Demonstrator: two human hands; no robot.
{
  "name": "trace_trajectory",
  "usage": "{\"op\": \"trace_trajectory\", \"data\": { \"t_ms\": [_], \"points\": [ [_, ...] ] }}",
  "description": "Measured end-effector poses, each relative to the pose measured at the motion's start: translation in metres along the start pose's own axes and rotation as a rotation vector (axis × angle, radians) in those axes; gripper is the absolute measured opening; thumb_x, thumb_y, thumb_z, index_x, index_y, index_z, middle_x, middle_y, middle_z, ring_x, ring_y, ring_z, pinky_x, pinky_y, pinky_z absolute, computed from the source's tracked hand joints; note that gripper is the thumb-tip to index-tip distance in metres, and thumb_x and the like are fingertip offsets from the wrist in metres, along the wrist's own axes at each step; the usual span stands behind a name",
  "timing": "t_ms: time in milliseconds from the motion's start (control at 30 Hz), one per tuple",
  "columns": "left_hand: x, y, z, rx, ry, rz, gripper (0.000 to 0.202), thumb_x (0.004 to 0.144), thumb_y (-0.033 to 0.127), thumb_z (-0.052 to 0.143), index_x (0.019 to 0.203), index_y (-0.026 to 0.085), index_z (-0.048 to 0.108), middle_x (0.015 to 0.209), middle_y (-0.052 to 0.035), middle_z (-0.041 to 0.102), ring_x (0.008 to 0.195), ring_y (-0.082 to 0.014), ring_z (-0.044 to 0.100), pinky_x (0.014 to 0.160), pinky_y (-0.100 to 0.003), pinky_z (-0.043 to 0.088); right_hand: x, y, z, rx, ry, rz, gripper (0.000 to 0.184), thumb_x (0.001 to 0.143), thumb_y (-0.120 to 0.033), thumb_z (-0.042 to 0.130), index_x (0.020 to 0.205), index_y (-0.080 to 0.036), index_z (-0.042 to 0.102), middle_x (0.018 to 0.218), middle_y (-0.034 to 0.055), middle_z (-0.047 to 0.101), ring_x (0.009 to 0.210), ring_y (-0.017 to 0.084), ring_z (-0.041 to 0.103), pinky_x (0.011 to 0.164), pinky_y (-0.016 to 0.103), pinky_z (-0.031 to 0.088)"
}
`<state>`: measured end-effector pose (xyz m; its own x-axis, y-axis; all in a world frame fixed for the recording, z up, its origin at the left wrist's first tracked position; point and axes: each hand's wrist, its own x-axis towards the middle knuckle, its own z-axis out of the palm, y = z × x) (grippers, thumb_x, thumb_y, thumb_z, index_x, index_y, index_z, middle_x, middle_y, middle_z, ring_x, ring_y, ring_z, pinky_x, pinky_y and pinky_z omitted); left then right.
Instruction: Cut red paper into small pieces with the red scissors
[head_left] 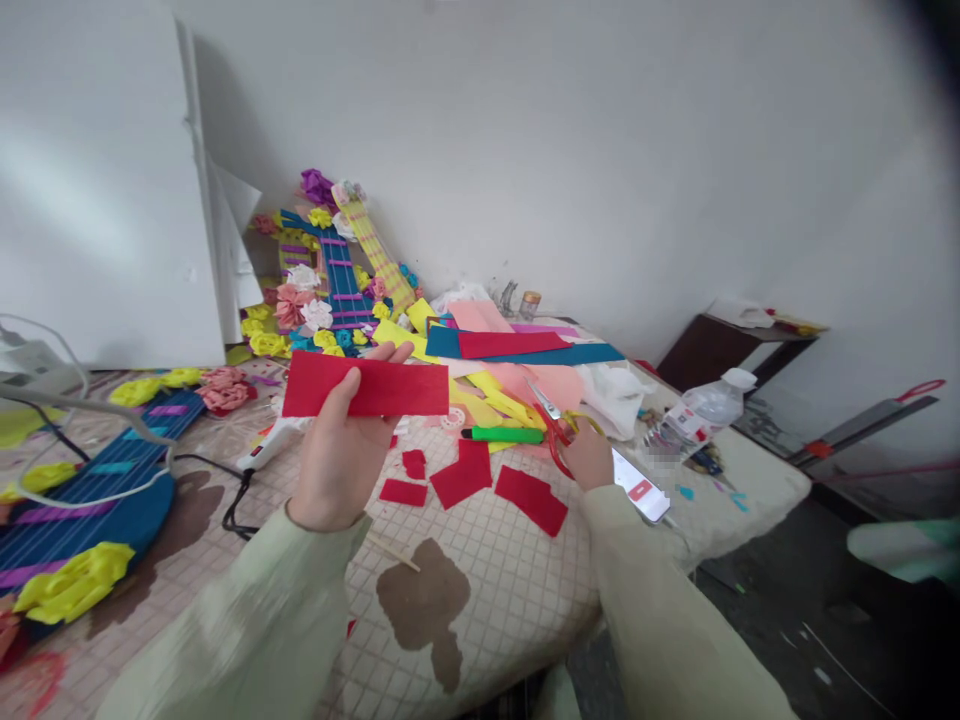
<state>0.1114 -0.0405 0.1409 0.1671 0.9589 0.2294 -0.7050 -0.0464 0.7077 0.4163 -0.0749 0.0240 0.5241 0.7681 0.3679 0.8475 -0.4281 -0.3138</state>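
My left hand (337, 455) pinches a red strip of paper (405, 388) between thumb and fingers, raised above the table. The strip is rectangular and held flat towards me. To the right, my right hand (589, 455) is closed round the handles of a pair of scissors (553, 415), whose blades point up and left. Between my hands lie several red paper scraps (463, 475) on the checked tablecloth. A green marker (506, 435) with a black tip lies just left of the scissors. Beside my right wrist is a phone (641, 488) with its screen lit.
Decorated paper guitars (346, 275) with paper flowers lean at the wall; another blue guitar (97, 500) lies at left. Coloured paper strips (525, 350) are heaped at the back. A plastic bottle (701, 412) stands at right. A glue gun (270, 443) and cables lie left of my left hand.
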Motion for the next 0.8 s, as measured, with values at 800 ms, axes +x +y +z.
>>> {"op": "trace_trajectory", "data": {
  "t_ms": [800],
  "points": [
    [-0.022, -0.031, 0.009, -0.089, -0.068, -0.186, 0.031, 0.086, 0.033, 0.048, 0.109, 0.02, 0.063, 0.121, -0.0061, 0.062, 0.126, -0.0238, 0.043, 0.106, -0.041, 0.032, -0.081, -0.112, -0.053, 1.35, -0.432, 0.089, 0.034, 0.069, -0.044, 0.067, 0.077, -0.02, 0.044, 0.071, -0.0031, 0.059, 0.031, 0.002, 0.032, 0.031, 0.02, 0.027]
  ]
}}
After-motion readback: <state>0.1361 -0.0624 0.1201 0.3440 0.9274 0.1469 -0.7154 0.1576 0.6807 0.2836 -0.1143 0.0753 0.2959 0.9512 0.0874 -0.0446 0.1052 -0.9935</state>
